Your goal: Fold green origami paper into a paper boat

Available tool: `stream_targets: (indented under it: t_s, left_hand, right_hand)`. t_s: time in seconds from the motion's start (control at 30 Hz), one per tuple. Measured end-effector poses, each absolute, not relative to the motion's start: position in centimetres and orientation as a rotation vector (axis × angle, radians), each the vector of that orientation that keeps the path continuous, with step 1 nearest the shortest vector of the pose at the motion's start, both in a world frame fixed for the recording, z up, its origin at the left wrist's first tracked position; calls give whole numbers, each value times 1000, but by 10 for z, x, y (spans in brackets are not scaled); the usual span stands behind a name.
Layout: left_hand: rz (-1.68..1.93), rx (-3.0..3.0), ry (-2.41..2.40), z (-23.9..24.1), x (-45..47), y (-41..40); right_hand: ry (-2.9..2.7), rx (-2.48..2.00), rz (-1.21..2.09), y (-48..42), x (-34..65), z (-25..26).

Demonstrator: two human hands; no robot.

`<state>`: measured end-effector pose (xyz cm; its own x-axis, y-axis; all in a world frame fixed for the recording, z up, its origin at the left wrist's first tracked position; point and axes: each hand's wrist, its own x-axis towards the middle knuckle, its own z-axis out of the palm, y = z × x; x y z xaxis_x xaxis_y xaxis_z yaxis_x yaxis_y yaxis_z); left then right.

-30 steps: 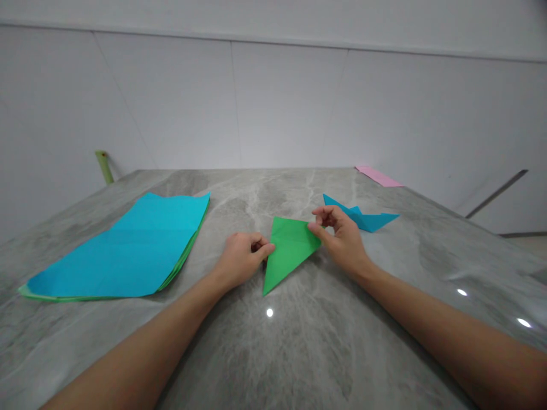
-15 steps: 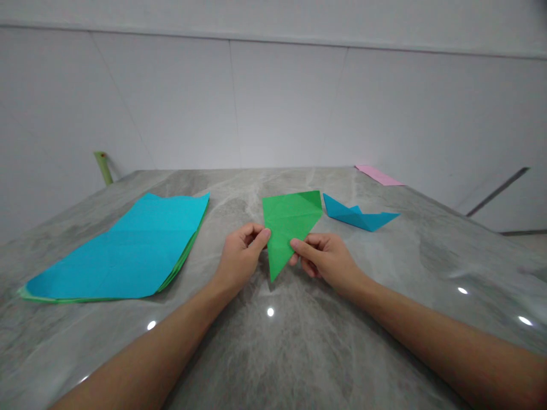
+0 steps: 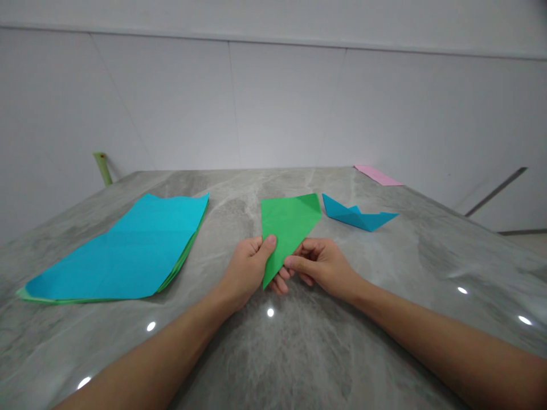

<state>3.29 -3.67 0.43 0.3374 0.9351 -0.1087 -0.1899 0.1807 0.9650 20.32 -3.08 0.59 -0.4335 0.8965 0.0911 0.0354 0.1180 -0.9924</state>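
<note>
A green paper folded into a long triangle is held up off the grey marble table, its narrow tip pointing down toward me. My left hand pinches its left edge near the tip, thumb on top. My right hand pinches the right edge close beside it, fingers curled under the paper. Both hands almost touch at the tip.
A stack of flat sheets, blue on top with green beneath, lies at the left. A folded blue paper boat sits right of the green paper. A pink sheet lies at the far right edge. A green post stands by the wall.
The green triangle was lying flat on the table; both hands lifted it, turned its tip toward me and slid closer together near the tip.
</note>
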Motion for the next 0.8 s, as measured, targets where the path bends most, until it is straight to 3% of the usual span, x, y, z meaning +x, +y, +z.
stream_targets:
  t_s: [0.47, 0.8]
  left_hand:
    - [914, 1301, 905, 10, 35, -43]
    - [985, 1581, 1344, 16, 34, -45]
  right_hand:
    - [-1659, -990, 1423, -34, 206, 14]
    - [-1482, -1094, 1329, -29, 208, 11]
